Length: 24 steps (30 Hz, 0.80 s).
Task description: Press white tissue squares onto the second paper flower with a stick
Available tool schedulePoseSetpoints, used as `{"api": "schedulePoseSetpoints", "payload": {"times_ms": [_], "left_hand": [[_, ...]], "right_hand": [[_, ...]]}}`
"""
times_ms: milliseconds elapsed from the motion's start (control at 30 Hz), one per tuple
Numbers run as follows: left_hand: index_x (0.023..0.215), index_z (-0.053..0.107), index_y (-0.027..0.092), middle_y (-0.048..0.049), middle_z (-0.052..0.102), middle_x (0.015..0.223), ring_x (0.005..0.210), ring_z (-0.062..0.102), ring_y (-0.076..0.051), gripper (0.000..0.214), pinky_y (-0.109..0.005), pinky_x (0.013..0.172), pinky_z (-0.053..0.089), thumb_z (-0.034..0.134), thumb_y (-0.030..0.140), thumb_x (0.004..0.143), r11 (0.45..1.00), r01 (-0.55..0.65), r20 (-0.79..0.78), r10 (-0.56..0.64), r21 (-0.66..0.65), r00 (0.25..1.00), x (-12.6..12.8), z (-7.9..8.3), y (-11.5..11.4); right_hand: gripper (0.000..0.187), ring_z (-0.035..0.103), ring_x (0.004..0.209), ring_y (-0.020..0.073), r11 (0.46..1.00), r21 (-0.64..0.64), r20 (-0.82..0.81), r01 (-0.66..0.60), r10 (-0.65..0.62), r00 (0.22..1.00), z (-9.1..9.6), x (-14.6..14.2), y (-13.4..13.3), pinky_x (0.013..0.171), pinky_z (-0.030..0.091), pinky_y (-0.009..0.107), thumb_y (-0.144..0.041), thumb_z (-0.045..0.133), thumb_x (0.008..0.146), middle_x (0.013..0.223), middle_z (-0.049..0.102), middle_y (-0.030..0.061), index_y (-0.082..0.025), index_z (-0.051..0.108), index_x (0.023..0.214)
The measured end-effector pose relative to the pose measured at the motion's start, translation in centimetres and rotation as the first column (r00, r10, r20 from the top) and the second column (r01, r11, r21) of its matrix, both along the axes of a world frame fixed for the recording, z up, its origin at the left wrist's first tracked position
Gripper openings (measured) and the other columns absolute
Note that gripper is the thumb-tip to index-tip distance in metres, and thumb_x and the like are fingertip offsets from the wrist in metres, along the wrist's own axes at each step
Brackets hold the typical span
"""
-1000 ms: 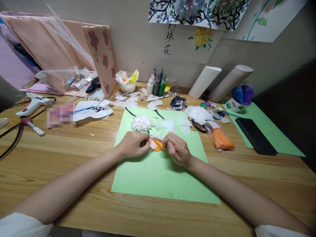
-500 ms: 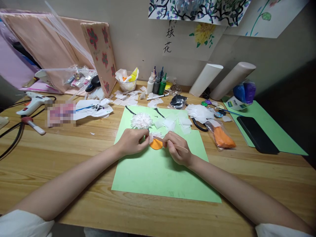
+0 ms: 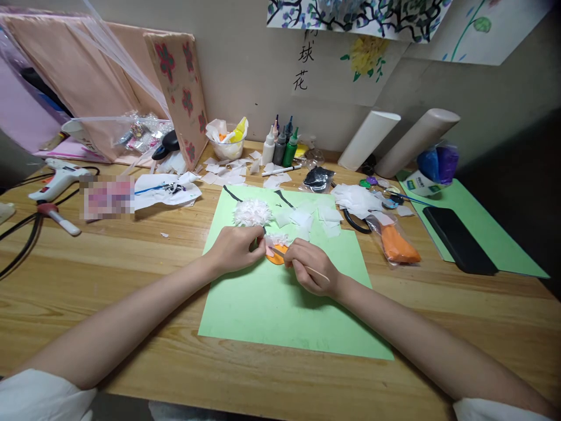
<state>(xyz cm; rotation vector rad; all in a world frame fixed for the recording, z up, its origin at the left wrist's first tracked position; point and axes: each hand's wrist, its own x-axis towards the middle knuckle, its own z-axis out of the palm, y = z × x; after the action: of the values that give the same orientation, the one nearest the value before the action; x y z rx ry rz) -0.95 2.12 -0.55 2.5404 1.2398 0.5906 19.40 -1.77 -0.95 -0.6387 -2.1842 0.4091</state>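
My right hand is closed around a flat wooden craft stick, its tip over an orange disc on the green sheet. My left hand is pinched at the disc's left edge, on a small piece of thin white paper that meets the stick's tip. White paper tufts stand along the disc's upper edge. Above the left hand sits a fluffy white paper pompom. Loose white paper squares lie on the sheet beyond my right hand.
Paint bottles and a plastic bowl stand at the back. A glue gun lies at left. Right of the sheet are a bag of orange clay, a paper pile and a black phone.
The stick's tip has moved down onto the orange disc, with the white paper piece beside it. My right hand has shifted slightly down and left; the left hand stays nearly still.
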Motion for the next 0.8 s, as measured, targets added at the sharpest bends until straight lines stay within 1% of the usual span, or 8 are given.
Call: {"api": "schedulePoseSetpoints", "payload": {"times_ms": [200, 300, 367, 433, 500, 567, 667, 800], "left_hand": [[0.067, 0.051, 0.018, 0.0038, 0.054, 0.054, 0.049, 0.046, -0.009, 0.018, -0.021, 0.05, 0.025, 0.048, 0.029, 0.081, 1.0, 0.006, -0.03, -0.006, -0.003, 1.0, 0.0, 0.0, 0.1], [0.066, 0.051, 0.018, 0.0033, 0.054, 0.055, 0.049, 0.046, -0.01, 0.02, -0.022, 0.05, 0.025, 0.046, 0.03, 0.081, 1.0, 0.011, -0.046, -0.012, -0.004, 0.999, 0.1, 0.0, 0.0], [0.066, 0.051, 0.018, 0.003, 0.054, 0.055, 0.05, 0.046, -0.01, 0.021, -0.022, 0.051, 0.025, 0.046, 0.03, 0.082, 1.0, 0.022, -0.05, -0.022, -0.003, 0.999, 0.1, 0.0, 0.0], [0.067, 0.051, 0.018, 0.0028, 0.054, 0.055, 0.05, 0.047, -0.01, 0.021, -0.022, 0.051, 0.025, 0.045, 0.03, 0.083, 0.999, 0.035, -0.048, -0.035, -0.004, 0.998, 0.1, 0.1, -0.1], [0.068, 0.052, 0.018, 0.0027, 0.055, 0.055, 0.051, 0.047, -0.011, 0.021, -0.023, 0.051, 0.026, 0.044, 0.03, 0.084, 0.999, 0.046, -0.047, -0.046, -0.007, 0.998, 0.1, 0.1, -0.1], [0.07, 0.053, 0.018, 0.0026, 0.055, 0.056, 0.05, 0.048, -0.011, 0.022, -0.023, 0.051, 0.026, 0.043, 0.03, 0.085, 0.999, 0.053, -0.048, -0.053, -0.008, 0.997, 0.1, 0.1, -0.1], [0.073, 0.054, 0.018, 0.0027, 0.054, 0.055, 0.05, 0.047, -0.011, 0.022, -0.023, 0.051, 0.027, 0.04, 0.029, 0.087, 0.998, 0.066, -0.045, -0.066, -0.002, 0.997, 0.0, 0.1, -0.1], [0.073, 0.054, 0.018, 0.0024, 0.053, 0.055, 0.05, 0.048, -0.011, 0.024, -0.023, 0.052, 0.027, 0.038, 0.028, 0.088, 0.997, 0.072, -0.031, -0.072, 0.003, 0.997, -0.1, 0.1, 0.0]], "right_hand": [[0.021, 0.041, 0.063, 0.0157, 0.996, -0.072, 0.019, 0.046, -0.044, 0.999, 0.0, 0.0, 0.1, 0.059, 0.036, 0.029, -0.013, 0.028, 0.09, 0.066, 0.048, 0.0021, -0.02, 0.044, 0.078], [0.024, 0.043, 0.067, 0.016, 0.988, -0.143, -0.002, 0.05, -0.051, 0.999, 0.0, -0.4, 0.0, 0.062, 0.037, 0.03, -0.016, 0.025, 0.094, 0.069, 0.046, 0.0027, -0.02, 0.042, 0.077], [0.026, 0.044, 0.068, 0.0157, 0.972, -0.222, -0.042, 0.08, -0.092, 0.995, -0.1, -0.7, 0.0, 0.063, 0.037, 0.03, -0.019, 0.024, 0.096, 0.07, 0.045, 0.0024, -0.021, 0.039, 0.074], [0.028, 0.044, 0.067, 0.0147, 0.943, -0.311, -0.086, 0.12, -0.154, 0.984, -0.1, -0.9, 0.1, 0.063, 0.037, 0.029, -0.021, 0.024, 0.097, 0.07, 0.043, 0.0016, -0.021, 0.037, 0.072], [0.029, 0.044, 0.066, 0.0141, 0.927, -0.352, -0.113, 0.132, -0.182, 0.977, -0.1, -1.0, 0.1, 0.062, 0.037, 0.028, -0.022, 0.024, 0.097, 0.07, 0.043, 0.0012, -0.021, 0.036, 0.071], [0.029, 0.044, 0.066, 0.0146, 0.942, -0.318, -0.108, 0.111, -0.152, 0.982, -0.2, -0.9, 0.1, 0.062, 0.037, 0.029, -0.022, 0.025, 0.097, 0.069, 0.044, 0.0016, -0.021, 0.038, 0.072], [0.027, 0.043, 0.066, 0.0161, 0.972, -0.221, -0.083, 0.076, -0.097, 0.992, -0.2, -0.7, 0.0, 0.063, 0.037, 0.03, -0.022, 0.024, 0.096, 0.068, 0.045, 0.0021, -0.021, 0.04, 0.073], [0.027, 0.042, 0.065, 0.0169, 0.985, -0.162, -0.052, 0.062, -0.072, 0.996, -0.2, -0.5, -0.2, 0.062, 0.036, 0.031, -0.021, 0.024, 0.095, 0.066, 0.045, 0.0022, -0.021, 0.04, 0.074]]}}
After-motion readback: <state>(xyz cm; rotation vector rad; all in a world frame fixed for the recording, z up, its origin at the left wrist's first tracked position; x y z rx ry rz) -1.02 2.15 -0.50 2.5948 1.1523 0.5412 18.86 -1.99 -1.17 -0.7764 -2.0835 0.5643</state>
